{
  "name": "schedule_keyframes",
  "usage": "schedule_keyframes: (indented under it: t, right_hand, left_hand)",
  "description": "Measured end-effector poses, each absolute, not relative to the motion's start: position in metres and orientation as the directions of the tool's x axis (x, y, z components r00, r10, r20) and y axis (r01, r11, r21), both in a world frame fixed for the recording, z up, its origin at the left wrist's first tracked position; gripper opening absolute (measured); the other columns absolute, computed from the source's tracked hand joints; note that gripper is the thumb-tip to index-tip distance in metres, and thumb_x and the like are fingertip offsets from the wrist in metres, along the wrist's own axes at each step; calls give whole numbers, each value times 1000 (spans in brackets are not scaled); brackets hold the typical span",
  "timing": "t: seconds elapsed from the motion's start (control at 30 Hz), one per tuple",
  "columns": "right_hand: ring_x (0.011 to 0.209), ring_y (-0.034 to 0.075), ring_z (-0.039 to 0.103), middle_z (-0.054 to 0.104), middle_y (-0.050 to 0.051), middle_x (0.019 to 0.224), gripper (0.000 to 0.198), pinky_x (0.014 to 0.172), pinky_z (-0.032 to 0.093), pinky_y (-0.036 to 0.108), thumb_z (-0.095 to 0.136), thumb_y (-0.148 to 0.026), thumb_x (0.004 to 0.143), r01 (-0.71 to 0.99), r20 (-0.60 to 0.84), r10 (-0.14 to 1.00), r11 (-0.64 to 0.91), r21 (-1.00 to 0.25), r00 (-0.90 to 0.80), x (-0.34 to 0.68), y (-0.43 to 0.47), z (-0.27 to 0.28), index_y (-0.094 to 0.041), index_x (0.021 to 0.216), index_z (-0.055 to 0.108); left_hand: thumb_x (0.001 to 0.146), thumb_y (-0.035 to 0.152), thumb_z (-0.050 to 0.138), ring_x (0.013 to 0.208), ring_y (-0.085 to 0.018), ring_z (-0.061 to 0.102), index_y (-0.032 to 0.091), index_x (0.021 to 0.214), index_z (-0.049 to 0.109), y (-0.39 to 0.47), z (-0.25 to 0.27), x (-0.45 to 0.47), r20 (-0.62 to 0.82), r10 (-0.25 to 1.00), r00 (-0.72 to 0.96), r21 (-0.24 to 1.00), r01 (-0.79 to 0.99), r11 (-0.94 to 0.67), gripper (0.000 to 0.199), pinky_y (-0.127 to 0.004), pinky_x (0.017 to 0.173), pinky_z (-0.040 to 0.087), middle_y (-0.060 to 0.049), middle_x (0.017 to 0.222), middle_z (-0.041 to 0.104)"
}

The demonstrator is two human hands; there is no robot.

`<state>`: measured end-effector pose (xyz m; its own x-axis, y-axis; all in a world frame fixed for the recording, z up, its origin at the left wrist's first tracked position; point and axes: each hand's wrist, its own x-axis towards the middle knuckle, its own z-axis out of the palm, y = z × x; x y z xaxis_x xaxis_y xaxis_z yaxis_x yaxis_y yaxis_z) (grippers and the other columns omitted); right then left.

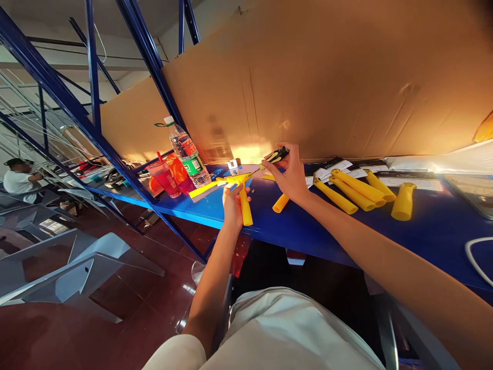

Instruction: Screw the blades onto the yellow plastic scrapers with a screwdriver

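Yellow T-shaped tool point(245, 203) is located above the front edge of the blue table point(265, 218), held in the left hand point(232, 205), its handle angled down toward the wearer. Printed matter: the green label on the clear bottle point(188, 156) and the text on the black-and-white cards point(416, 181) are too small to read; no brand can be identified. Left hand: fingers closed around the tool near the junction of head and handle. Right hand: point(291, 174) fingers closed narrowly on one black-and-yellow screwdriver point(278, 155), the shaft directed at the tool's head; whether the tip is seated cannot be determined. Quantities: one tool in hand; five loose yellow handles point(403, 203) to the right of the right hand, four overlapping in a group and one beside them; one further yellow piece point(281, 203), partly hidden, below the right hand. The cards lie behind the handles, overlapping, and cannot be counted reliably. One bottle with a white cap and one red cup point(168, 177) with a straw stand to the left; one small white item point(233, 165) lies behind the tool.
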<state>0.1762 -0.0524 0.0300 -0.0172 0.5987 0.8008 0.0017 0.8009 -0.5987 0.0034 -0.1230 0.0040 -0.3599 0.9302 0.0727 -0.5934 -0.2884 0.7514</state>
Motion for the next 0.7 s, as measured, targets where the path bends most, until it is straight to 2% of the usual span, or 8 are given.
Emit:
schedule_keyframes:
  t: [0.2, 0.33, 0.47, 0.7]
  right_hand:
    - [107, 33, 84, 81, 9, 118, 64, 100, 70, 58, 76, -68, 98, -22, 791, 612, 790, -612, -9, 175, -54, 32, -31, 141, 46]
    - [108, 32, 83, 81, 9, 119, 64, 101, 70, 55, 80, -63, 96, -72, 797, 604, 795, -603, -4, 174, -55, 31, -31, 139, 47]
    - [112, 32, 82, 80, 10, 122, 66, 105, 68, 55, 79, -62, 96, -42, 787, 616, 786, -617, -35, 173, -53, 31, -30, 144, 47]
    - [106, 29, 81, 77, 6, 117, 65, 101, 66, 48, 77, -57, 94, -8, 748, 631, 763, -646, -206, 154, -37, 58, -30, 143, 46]
  left_hand:
    - [76, 13, 87, 73, -16, 72, 26, 111, 58, -123, 4, 5, 105, 921, -375, 746, -583, -322, 48, -24, 53, 43, -2, 103, 75]
    - [76, 12, 87, 72, -15, 72, 26, 109, 57, -123, 5, 5, 121, 917, -379, 727, -595, -342, 47, -24, 53, 42, -2, 102, 75]
    - [77, 13, 87, 71, -15, 71, 26, 106, 55, -123, 5, 4, 129, 910, -393, 711, -603, -361, 46, -24, 54, 42, -1, 99, 74]
    - [81, 16, 85, 72, -15, 72, 26, 112, 55, -121, -1, -4, 80, 891, -446, 698, -613, -370, 45, -25, 59, 44, 1, 96, 73]
